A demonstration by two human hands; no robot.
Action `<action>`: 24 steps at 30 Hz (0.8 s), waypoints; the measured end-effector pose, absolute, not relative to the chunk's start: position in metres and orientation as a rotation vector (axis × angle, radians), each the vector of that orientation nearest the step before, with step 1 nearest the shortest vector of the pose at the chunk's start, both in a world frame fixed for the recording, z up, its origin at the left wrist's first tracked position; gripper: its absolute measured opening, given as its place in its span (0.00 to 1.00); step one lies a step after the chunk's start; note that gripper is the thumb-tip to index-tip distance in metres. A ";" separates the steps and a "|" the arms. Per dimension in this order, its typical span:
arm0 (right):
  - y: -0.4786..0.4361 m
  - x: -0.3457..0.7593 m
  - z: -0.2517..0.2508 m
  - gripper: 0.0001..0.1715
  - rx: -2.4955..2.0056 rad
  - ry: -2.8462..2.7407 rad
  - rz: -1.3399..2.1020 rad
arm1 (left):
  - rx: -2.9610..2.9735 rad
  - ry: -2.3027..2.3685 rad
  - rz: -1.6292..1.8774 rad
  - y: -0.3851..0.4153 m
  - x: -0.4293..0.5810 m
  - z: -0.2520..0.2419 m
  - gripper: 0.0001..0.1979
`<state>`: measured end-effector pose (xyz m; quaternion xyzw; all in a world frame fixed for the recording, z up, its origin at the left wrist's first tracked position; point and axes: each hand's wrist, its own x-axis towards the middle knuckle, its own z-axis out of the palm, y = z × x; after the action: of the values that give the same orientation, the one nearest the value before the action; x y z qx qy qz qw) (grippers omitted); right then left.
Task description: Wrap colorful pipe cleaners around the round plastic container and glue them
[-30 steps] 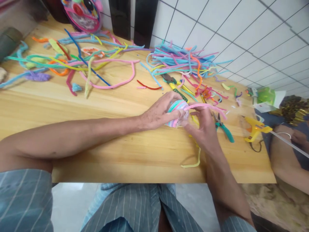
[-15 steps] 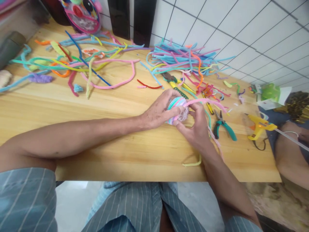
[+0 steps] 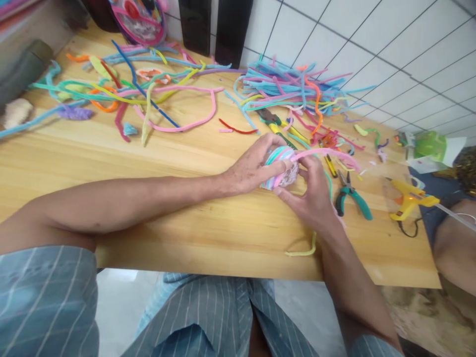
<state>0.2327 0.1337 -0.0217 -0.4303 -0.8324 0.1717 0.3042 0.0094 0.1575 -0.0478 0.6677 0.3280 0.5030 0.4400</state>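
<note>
My left hand (image 3: 251, 168) curls around a small round bundle of wound pipe cleaners (image 3: 279, 167) in pastel teal, pink and purple, held just above the wooden table (image 3: 148, 198). From the right, my right hand (image 3: 314, 196) pinches the same bundle, thumb and fingers pressed on its near side. A loose pink pipe cleaner (image 3: 327, 154) runs from the bundle's top out to the right, over my right hand.
Loose pipe cleaners (image 3: 148, 99) spread over the far left. A thick heap (image 3: 293, 89) lies at the far middle. Teal-handled pliers (image 3: 353, 196), a yellow glue gun (image 3: 409, 201) and yellow-handled cutters (image 3: 278, 126) lie to the right. Another person's arm (image 3: 453, 248) is at the right edge.
My right hand has shifted from above the bundle's right side to its near side, fingers pressing closer. The pink strand stays draped to the right. The view drifted slightly.
</note>
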 end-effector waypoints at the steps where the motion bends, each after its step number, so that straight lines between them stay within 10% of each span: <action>1: 0.135 0.234 -0.022 0.44 -1.130 -2.215 0.464 | 1.655 0.810 1.251 0.158 0.009 -0.048 0.27; 14: 0.138 0.236 -0.021 0.46 -1.135 -2.139 0.624 | 1.708 0.833 1.290 0.156 0.006 -0.048 0.25; 24: 0.141 0.229 -0.018 0.18 -1.014 -1.716 0.867 | 1.958 0.759 1.288 0.149 0.006 -0.051 0.21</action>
<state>0.2291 0.1410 -0.0178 -0.4130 -0.6987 0.3531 0.4653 0.0055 0.1491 -0.0510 0.7495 0.2905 0.4930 0.3328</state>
